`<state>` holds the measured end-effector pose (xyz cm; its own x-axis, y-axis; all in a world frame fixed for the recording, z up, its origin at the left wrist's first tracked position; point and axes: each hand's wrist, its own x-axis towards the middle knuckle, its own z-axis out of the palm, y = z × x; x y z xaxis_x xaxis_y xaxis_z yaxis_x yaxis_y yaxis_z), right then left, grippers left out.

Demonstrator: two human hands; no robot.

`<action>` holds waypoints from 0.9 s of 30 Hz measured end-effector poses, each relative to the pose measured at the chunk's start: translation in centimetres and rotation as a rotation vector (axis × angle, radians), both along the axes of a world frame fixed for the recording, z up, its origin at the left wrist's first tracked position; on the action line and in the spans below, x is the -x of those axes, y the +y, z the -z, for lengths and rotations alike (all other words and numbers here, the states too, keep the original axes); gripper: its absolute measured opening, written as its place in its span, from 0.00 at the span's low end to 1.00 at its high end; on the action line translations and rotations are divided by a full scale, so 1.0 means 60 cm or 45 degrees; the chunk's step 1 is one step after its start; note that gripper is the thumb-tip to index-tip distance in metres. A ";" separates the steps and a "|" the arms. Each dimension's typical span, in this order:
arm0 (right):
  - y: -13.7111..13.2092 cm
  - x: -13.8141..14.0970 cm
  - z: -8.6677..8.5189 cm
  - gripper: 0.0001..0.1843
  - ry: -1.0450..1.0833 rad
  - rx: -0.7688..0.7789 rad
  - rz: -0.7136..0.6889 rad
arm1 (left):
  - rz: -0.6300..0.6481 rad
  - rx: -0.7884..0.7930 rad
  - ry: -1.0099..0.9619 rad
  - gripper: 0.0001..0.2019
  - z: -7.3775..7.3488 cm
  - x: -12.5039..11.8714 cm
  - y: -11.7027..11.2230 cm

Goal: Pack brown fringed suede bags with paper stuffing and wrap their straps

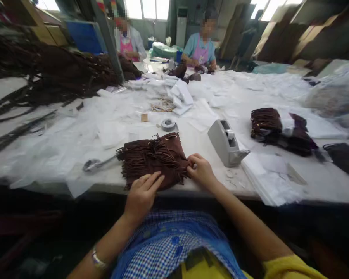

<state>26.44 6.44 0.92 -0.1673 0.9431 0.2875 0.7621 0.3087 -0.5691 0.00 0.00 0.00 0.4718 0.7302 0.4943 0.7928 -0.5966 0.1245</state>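
Observation:
A brown fringed suede bag point(155, 157) lies flat at the near edge of the white table point(197, 182). My left hand point(142, 193) rests on its front edge, fingers stretched out flat and pressing the fabric. My right hand point(200, 168) is at the bag's right side, its fingers curled in a pinch on the fringe there.
A grey tape dispenser point(227, 141) stands right of the bag and a tape roll point(168, 124) behind it. Metal scissors point(94, 164) lie to the left. More brown bags point(279, 130) sit at right, white wrapping sheets point(267, 176) all around, dark straps point(61, 73) at far left. Two people work at the far end.

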 end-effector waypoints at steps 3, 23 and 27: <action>-0.043 -0.011 -0.025 0.13 0.120 -0.238 -0.008 | -0.021 0.045 -0.064 0.22 -0.008 -0.008 -0.001; -0.030 0.083 -0.064 0.19 -0.457 -0.432 -0.711 | -0.131 -0.052 -0.008 0.18 0.002 -0.037 -0.040; 0.021 0.066 -0.051 0.24 -0.629 -0.239 -0.321 | -0.118 -0.045 0.006 0.22 0.008 -0.029 -0.046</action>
